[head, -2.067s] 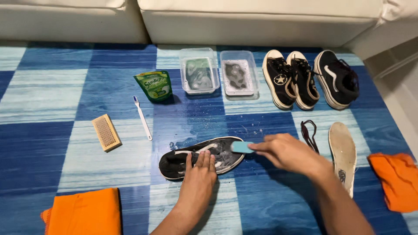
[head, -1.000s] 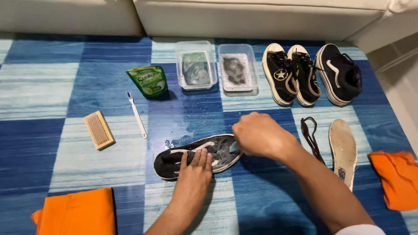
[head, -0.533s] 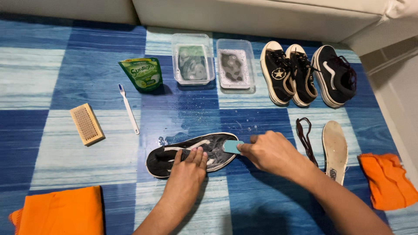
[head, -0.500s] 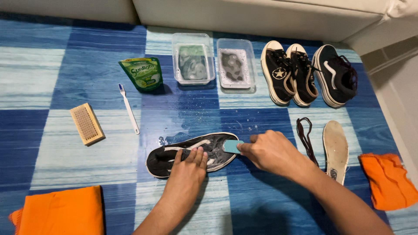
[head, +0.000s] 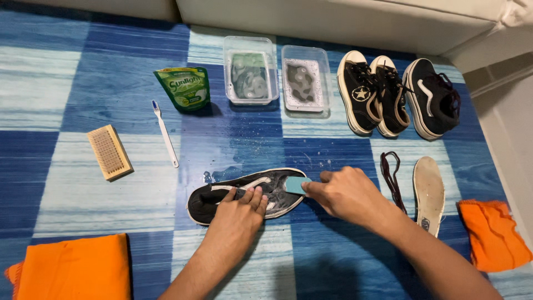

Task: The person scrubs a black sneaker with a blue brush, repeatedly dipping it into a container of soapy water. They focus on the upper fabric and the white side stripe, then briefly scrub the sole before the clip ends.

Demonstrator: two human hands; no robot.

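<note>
At lower left of the frame lies an orange cloth (head: 75, 268); above it, a wooden scrub brush (head: 109, 152) and a toothbrush (head: 165, 133). At centre, the left hand (head: 237, 214) presses flat, fingers together, on a black sneaker (head: 244, 189) lying on its side on the blue checked floor mat (head: 66, 94). The right hand (head: 344, 191) pinches a small teal brush (head: 296, 185) against the sneaker's toe. Right of it lie a shoelace (head: 391, 178) and an insole (head: 428, 191).

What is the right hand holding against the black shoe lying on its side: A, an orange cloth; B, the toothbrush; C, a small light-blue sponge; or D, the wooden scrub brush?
C. The right hand presses a small light-blue sponge onto the wet black shoe, which the left hand steadies; the wooden scrub brush and toothbrush lie untouched on the mat.
</note>
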